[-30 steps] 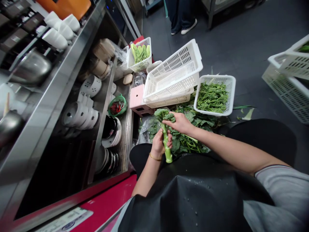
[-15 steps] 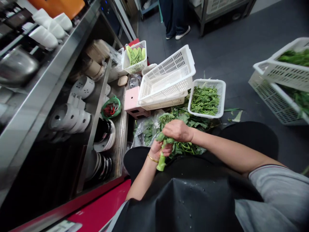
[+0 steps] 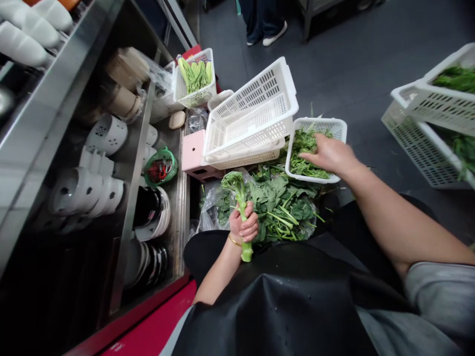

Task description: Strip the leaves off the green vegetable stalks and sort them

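Observation:
My left hand [image 3: 244, 223] is wrapped round the thick pale green stem of a broccoli [image 3: 240, 198], held upright with a small head on top and the cut end below the fist. Over a small white basket [image 3: 343, 133] is my right hand [image 3: 331, 153], its thumb apart from the fingers. The fingertips reach among cut green pieces [image 3: 306, 143] and are partly hidden; I see nothing held between them. Below the basket, leaves and thin stalks [image 3: 285, 202] lie heaped on clear plastic [image 3: 211, 210].
Stacked white crates [image 3: 252, 113] lean on a pink stool [image 3: 193, 148]. Behind them stands a basket of long green vegetables [image 3: 195, 76]. Metal shelves with bowls [image 3: 107, 133] run along the left. More crates of greens [image 3: 441, 111] are at right. A person's legs [image 3: 261, 20] show at the back.
My right hand has left the broccoli and moved right, into the small basket. The left hand still grips the stem, and the broccoli's head looks smaller. The view has shifted slightly.

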`<state>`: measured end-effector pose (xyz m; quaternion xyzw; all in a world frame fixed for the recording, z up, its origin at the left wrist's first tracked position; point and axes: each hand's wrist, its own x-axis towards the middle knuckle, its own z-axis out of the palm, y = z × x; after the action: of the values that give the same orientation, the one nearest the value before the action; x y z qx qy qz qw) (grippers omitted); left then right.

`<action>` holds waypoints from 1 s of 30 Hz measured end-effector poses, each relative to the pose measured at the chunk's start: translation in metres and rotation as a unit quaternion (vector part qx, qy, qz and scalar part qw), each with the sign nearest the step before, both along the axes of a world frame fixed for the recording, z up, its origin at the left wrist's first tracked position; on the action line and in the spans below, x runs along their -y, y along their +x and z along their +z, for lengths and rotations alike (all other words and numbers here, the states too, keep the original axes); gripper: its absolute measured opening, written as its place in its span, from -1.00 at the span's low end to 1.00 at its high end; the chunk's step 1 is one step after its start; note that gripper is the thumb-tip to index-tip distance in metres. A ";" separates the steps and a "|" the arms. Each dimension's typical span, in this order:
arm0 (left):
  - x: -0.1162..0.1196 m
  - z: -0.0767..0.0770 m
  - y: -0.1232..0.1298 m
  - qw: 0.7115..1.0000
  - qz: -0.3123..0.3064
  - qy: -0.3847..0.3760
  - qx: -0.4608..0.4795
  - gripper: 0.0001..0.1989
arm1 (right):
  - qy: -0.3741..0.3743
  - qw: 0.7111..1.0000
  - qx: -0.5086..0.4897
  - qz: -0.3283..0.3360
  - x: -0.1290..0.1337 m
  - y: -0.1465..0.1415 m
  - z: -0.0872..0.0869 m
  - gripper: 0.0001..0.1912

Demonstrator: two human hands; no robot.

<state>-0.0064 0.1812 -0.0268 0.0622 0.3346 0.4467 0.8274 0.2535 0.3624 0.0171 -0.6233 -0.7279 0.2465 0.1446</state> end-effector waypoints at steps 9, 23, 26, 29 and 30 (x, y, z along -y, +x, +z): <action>0.002 0.010 0.026 0.998 -0.044 0.002 0.035 -0.59 | -0.003 0.925 -0.320 0.206 0.087 -0.109 -0.006 -0.67; 0.012 0.037 0.039 0.963 0.227 0.074 -0.123 -0.67 | -0.047 0.992 0.012 0.121 0.099 -0.038 0.020 -0.34; 0.001 0.056 0.064 0.960 0.205 0.139 -0.134 -0.70 | -0.170 0.934 -0.157 0.273 0.143 -0.044 0.014 -0.46; 0.005 0.076 0.093 0.946 0.124 0.204 -0.220 -0.72 | -0.171 0.913 -0.314 0.197 0.177 -0.017 0.005 -0.55; 0.011 0.080 0.099 0.932 0.098 0.225 -0.266 -0.72 | -0.172 0.905 -0.364 0.138 0.185 0.004 0.001 -0.55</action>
<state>0.0930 0.1702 0.0532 0.3305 0.4377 0.5562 0.6244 0.2579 0.1773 0.0185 -0.3988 -0.6494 0.5952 0.2547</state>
